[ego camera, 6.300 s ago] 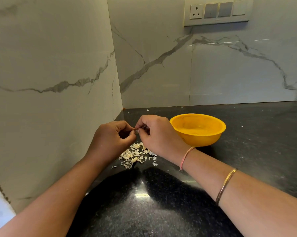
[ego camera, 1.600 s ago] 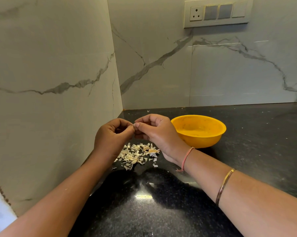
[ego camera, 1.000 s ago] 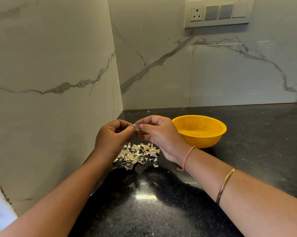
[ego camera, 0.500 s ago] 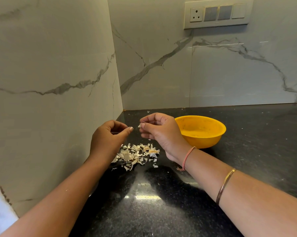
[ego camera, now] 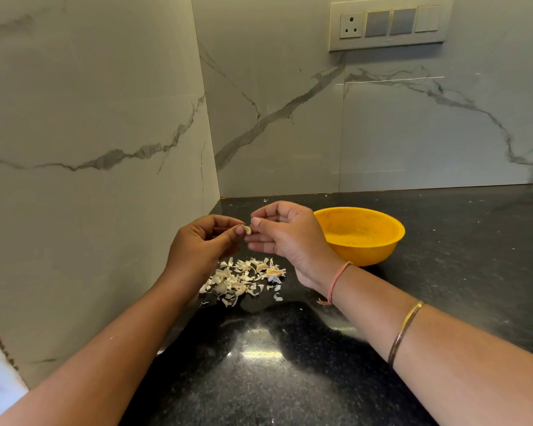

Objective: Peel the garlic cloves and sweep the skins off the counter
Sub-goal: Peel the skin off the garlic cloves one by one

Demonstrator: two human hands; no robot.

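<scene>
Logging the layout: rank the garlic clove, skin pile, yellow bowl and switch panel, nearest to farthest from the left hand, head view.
1. garlic clove: at the fingertips of the left hand.
2. skin pile: on the counter, just below.
3. yellow bowl: to the right, past the right hand.
4. switch panel: high on the back wall.

1. The garlic clove (ego camera: 248, 230) pinched at the left hand (ego camera: 202, 245)'s fingertips is too small to show how much skin remains.
2. Whether the right hand (ego camera: 285, 238) pinches the garlic clove or only touches it cannot be told.
3. That hand hides the yellow bowl (ego camera: 366, 241)'s near-left rim.
4. The left wrist covers part of the skins (ego camera: 243, 279).
5. The bottom edge cuts off both forearms and the table (ego camera: 458, 256).
</scene>
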